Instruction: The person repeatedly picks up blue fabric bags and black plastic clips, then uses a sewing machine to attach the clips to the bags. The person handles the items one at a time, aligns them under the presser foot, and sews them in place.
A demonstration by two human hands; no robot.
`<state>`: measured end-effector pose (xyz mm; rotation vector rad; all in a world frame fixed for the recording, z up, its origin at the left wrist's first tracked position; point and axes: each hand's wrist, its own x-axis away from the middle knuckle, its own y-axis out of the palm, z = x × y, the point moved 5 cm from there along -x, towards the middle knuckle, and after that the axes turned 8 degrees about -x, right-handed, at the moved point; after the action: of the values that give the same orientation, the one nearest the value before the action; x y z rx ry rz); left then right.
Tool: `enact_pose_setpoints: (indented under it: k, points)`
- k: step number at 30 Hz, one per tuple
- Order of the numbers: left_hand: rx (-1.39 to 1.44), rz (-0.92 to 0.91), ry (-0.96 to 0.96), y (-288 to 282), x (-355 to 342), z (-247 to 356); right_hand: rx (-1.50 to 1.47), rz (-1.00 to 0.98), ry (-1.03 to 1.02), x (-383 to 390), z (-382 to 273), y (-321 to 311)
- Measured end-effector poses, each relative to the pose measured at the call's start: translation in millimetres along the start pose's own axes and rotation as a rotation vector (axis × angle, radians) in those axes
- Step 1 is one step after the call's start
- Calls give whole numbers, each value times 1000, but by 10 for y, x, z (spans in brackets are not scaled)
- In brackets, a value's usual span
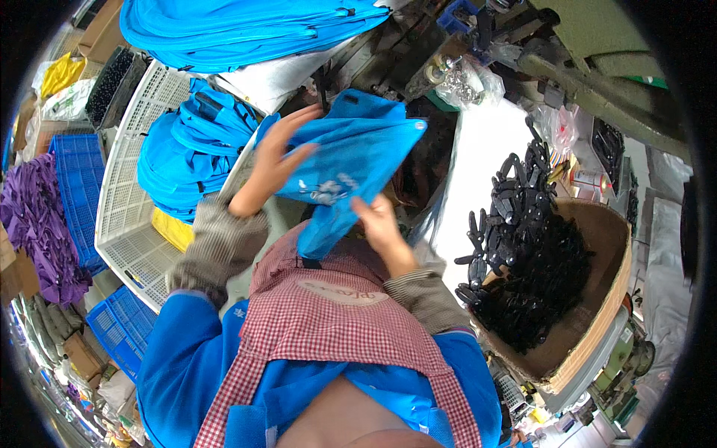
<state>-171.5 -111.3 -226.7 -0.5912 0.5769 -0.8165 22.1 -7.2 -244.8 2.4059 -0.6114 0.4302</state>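
A bright blue cloth piece (347,153) hangs in front of my apron, with a small white print, a dark patch at its top and a pale round spot at one corner. My right hand (379,228) pinches its lower edge between thumb and fingers. Beside the cloth's left side, my left hand (278,160) has its fingers stretched and apart; whether it touches the fabric I cannot tell. Left of it, a white plastic basket (119,224) holds heaped blue cloth pieces (196,153) with black parts.
A cardboard box (601,246) of black plastic buckles (534,276) stands at the right, beside a white tabletop (478,160). More blue cloth (246,30) is stacked at the top. Blue crates (78,187) and purple cloth (37,224) lie far left. A green machine (620,75) is at upper right.
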Motion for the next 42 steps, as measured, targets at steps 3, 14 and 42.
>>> enact_pose_setpoints:
  k: [3, 14, 42]
  points:
    - [155, -475, -20, 381, -709, 308, 62, 47, -188, 101, 14, 102]
    - [481, -773, -74, 806, -1076, 1218, 92, 362, -380, 105, -1408, -440]
    - [639, -999, -162, 884, -2585, 903, -198, 424, -214, -1178, -2232, -687]
